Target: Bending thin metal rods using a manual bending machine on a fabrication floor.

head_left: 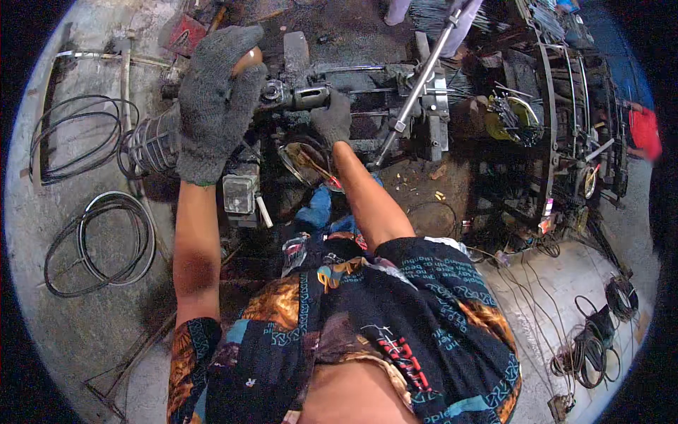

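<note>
My left hand [217,106], in a dark grey knit glove, is raised close over the left end of a metal machine. Its fingers curl around a smooth, rounded brown knob [248,61]; whatever lies below the knob is hidden by the glove. My right hand [332,119], gloved alike, is closed beside a dark cylindrical holder [311,96] on the machine. Its fingertips are hidden, so what they grip cannot be made out. Right of it, thin metal rods [360,68] run across to a steel block [436,106].
A long shiny bar [428,71] slants above the machine's right side. A yellowish container of rods [514,116] stands beside a metal rack [565,120]. Black hose coils [99,244] lie at left, cables [590,350] at lower right. Another person's leg [462,28] shows at top.
</note>
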{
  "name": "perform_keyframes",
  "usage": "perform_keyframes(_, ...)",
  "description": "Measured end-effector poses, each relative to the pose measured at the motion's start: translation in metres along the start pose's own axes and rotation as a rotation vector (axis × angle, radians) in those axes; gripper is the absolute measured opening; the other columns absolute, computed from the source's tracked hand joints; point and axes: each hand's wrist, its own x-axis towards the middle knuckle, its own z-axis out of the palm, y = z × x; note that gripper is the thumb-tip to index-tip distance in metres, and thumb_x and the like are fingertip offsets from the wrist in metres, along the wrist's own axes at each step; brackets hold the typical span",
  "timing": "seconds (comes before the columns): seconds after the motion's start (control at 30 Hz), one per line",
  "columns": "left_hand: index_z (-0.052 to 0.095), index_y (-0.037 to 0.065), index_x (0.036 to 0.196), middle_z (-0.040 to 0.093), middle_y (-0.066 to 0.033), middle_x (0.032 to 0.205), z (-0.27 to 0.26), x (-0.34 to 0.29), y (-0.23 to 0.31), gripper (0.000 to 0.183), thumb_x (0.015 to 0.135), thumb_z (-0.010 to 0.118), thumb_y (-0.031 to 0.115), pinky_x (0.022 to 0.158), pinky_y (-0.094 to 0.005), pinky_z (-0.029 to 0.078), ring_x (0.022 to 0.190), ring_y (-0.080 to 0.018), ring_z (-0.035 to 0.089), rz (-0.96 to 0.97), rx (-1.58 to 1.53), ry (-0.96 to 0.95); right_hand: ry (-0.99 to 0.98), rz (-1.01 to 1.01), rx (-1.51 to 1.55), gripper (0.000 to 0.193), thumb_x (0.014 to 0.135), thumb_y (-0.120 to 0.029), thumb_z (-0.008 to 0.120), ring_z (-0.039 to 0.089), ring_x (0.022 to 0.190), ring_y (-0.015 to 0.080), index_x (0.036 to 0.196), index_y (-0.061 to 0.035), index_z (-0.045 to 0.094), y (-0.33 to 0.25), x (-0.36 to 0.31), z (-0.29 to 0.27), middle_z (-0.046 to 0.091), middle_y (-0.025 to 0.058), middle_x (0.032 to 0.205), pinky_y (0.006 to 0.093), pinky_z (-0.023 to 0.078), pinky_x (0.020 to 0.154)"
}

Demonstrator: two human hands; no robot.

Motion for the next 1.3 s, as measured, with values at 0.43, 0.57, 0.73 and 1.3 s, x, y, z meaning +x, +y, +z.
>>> perform_keyframes(0.43, 0.064, 0.007, 0.125, 0.066, -0.0130, 0.123, 0.000, 0.001, 0.003, 0.036, 0.089, 0.070, 0.009, 0.102, -0.0400, 0.048, 0.115, -0.0306, 0.062, -0.117, -0.027, -0.036, -0.137, -0.056, 0.003, 0.047, 0.070, -0.022, 0.070, 0.059, 0.111, 0.0406, 0.114, -0.0074, 0.064, 0.020, 0.014, 0.002, 0.064, 0.0208, 0.106, 0.0468, 0.048, 0.096)
perform_keyframes(0.57, 0.063, 0.007, 0.127, 0.065, -0.0142, 0.125, -0.004, 0.004, 0.004, 0.041, 0.087, 0.072, 0.007, 0.103, -0.0399, 0.047, 0.117, -0.0312, 0.062, -0.076, -0.024, -0.025, 0.002, -0.088, -0.012, 0.056, 0.074, -0.017, 0.070, 0.055, 0.118, 0.0417, 0.126, -0.0036, 0.053, 0.012, -0.017, 0.002, 0.055, 0.0223, 0.122, 0.0460, 0.045, 0.102)
perform_keyframes(0.73, 0.058, 0.005, 0.133, 0.062, -0.0154, 0.132, -0.002, -0.005, 0.007, 0.051, 0.085, 0.075, 0.008, 0.107, -0.0404, 0.045, 0.123, -0.0318, 0.059, -0.085, 0.008, -0.033, -0.019, -0.367, -0.085, 0.054, 0.084, -0.023, 0.070, 0.058, 0.113, 0.0423, 0.131, -0.0036, 0.052, 0.069, -0.075, -0.043, 0.058, 0.0230, 0.122, 0.0478, 0.048, 0.098)
perform_keyframes(1.3, 0.054, -0.011, 0.126, 0.063, -0.0356, 0.114, 0.120, -0.468, 0.024, 0.052, 0.096, 0.054, 0.032, 0.093, -0.0514, 0.050, 0.110, -0.0475, 0.062, -1.628, 0.441, -0.793, -0.031, -0.027, -0.103, 0.056, 0.090, -0.031, 0.068, 0.066, 0.109, 0.0285, 0.131, 0.0062, 0.059, 0.120, 0.065, -0.233, 0.069, 0.0220, 0.116, 0.0353, 0.050, 0.095)
